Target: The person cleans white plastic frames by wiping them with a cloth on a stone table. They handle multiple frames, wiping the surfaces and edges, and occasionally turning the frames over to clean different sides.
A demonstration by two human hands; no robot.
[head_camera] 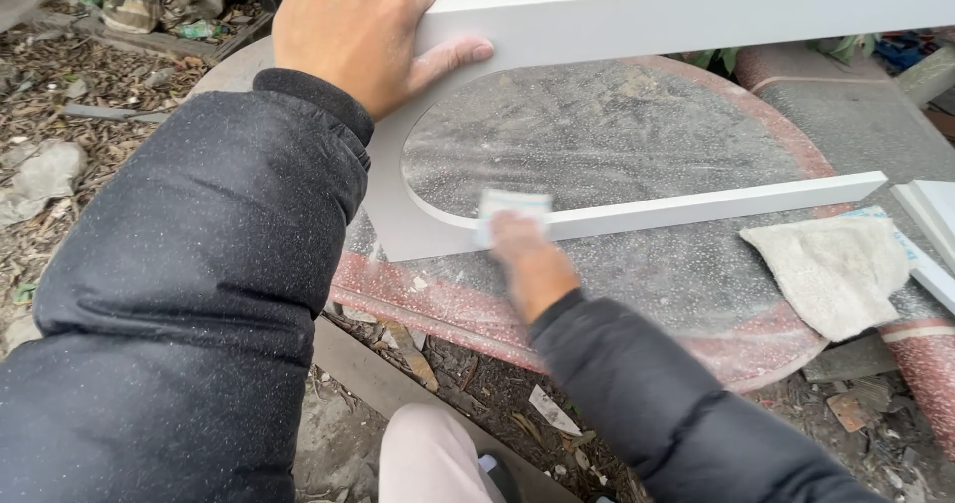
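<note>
Fingers of the left hand are clamped over the white frame; sandpaper is gripped by the blurred right hand. Even pressure should be kept along the curved edge.

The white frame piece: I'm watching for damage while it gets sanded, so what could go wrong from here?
The white frame piece has a thin lower rail that ends unsupported; pressure from the right hand with the sanding pad might flex or crack it. Only the left hand steadies the piece, so it could slide on the dusty stone slab.
</note>
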